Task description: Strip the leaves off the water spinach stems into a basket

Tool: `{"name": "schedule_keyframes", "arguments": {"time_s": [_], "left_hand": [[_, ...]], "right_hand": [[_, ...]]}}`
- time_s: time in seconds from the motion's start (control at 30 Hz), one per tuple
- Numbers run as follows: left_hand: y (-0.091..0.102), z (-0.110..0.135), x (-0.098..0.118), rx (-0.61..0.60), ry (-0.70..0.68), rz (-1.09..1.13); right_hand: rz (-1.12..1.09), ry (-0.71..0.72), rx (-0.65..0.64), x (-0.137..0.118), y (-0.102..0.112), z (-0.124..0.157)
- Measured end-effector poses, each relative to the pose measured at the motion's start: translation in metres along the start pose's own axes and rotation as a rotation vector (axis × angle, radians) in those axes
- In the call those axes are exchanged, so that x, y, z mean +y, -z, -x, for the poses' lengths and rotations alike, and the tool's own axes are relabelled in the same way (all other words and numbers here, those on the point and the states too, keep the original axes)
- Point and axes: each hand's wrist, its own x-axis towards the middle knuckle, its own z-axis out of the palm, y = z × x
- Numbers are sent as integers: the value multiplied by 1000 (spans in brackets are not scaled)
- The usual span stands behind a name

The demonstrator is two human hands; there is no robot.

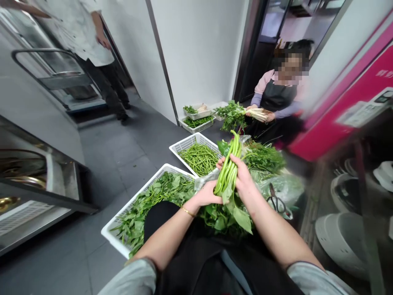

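Got my left hand (207,196) and right hand (242,176) closed around a bundle of long green water spinach stems (227,176), held up over my lap, fingers (218,200) wrapped snugly on it. A white plastic basket of leafy greens (138,207) sits just left of my knees, with a white plastic basket of thin green stems (190,141) beyond it. Black-handled scissors (276,200) lie on a clear plastic bag (282,190) to the right. Farther back, a person in a dark apron (278,96) holds a white-stemmed bunch (256,114).
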Motion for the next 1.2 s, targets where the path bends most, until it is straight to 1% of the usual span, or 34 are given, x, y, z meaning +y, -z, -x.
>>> {"name": "schedule_keyframes", "arguments": {"time_s": [0.07,0.13,0.17,0.23,0.3,0.4,0.47,0.53,0.6,0.7,0.73,0.77,0.83,0.9,0.93,1.0,1.07,1.13,1.17,1.2], "left_hand": [[3,-1,-7,39,50,108],[12,4,-9,93,80,267],[16,7,-10,102,101,351],[22,14,-10,97,164,497],[21,16,-10,100,220,575],[13,14,-13,170,243,589],[6,12,-15,195,254,568],[-1,10,-17,190,276,559],[-8,11,-19,187,293,572],[-14,14,-21,115,295,586],[-15,16,-21,84,282,581],[-14,17,-21,66,261,571],[-10,17,-18,78,209,533],[-5,15,-15,122,170,463],[-3,14,-13,156,154,422],[1,10,-11,236,111,351],[5,8,-10,273,66,303],[10,9,-11,220,60,266],[13,11,-11,176,74,252],[15,13,-13,133,96,245]], "right_hand": [[117,-10,-73,2,5,-1],[212,-74,-158,-2,14,0],[241,-116,-192,-5,18,1],[245,-169,-215,-6,25,4],[177,-128,-164,-1,28,4],[37,13,10,14,27,0],[-43,74,108,22,25,-4],[-117,116,141,26,22,-9],[-160,170,135,27,18,-13],[-103,287,147,24,17,-16],[-54,309,147,22,19,-15],[12,301,132,20,22,-13],[204,204,68,16,31,-5],[489,109,14,16,39,10],[660,106,10,18,42,19],[1005,200,18,23,44,37],[1265,316,-56,24,44,48],[1383,395,-156,17,46,51],[1389,430,-153,9,49,50],[1356,474,-93,-1,52,47]]}}
